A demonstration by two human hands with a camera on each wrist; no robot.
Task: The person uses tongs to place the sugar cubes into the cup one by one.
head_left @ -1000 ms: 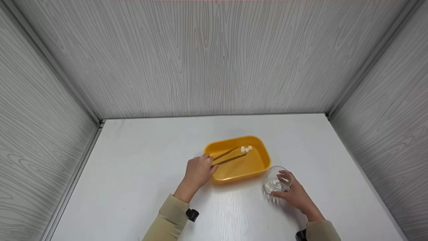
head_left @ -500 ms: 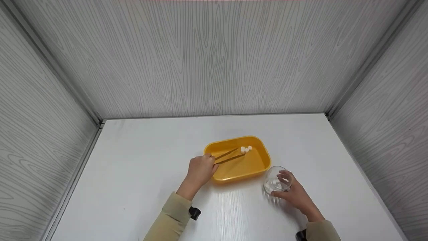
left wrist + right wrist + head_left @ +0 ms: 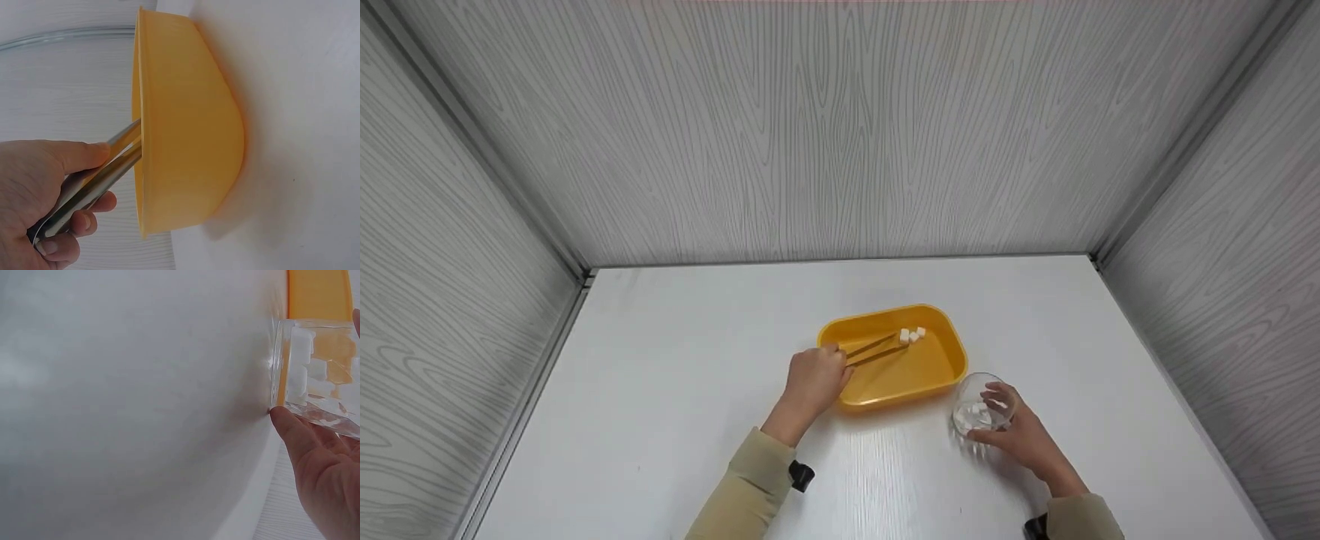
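My left hand (image 3: 814, 381) grips metal tongs (image 3: 84, 197) near their bent end, thumb on one side and fingers curled below. Both arms of the tongs slant over the tray's rim, slightly spread. Their tips point at a few small white cubes (image 3: 905, 336), which lie together near the back of the yellow tray (image 3: 911, 379); the nearer tip is right beside them. My right hand (image 3: 1027, 439) holds a clear glass (image 3: 304, 368) between thumb and fingers, at the tray's front right corner. Several white cubes (image 3: 298, 382) sit inside the glass, which stands upright on the table.
The white tabletop (image 3: 682, 360) extends around the tray. Pale wood-grain panels rise at the back (image 3: 840, 135), left (image 3: 442, 285) and right (image 3: 1237, 285). Each wrist wears a black band, the left one (image 3: 801, 475) below the sleeve cuff.
My left hand has shifted slightly right, and the arms of the tongs have drawn closer together beside the cubes. The right hand and the glass have stayed in place.
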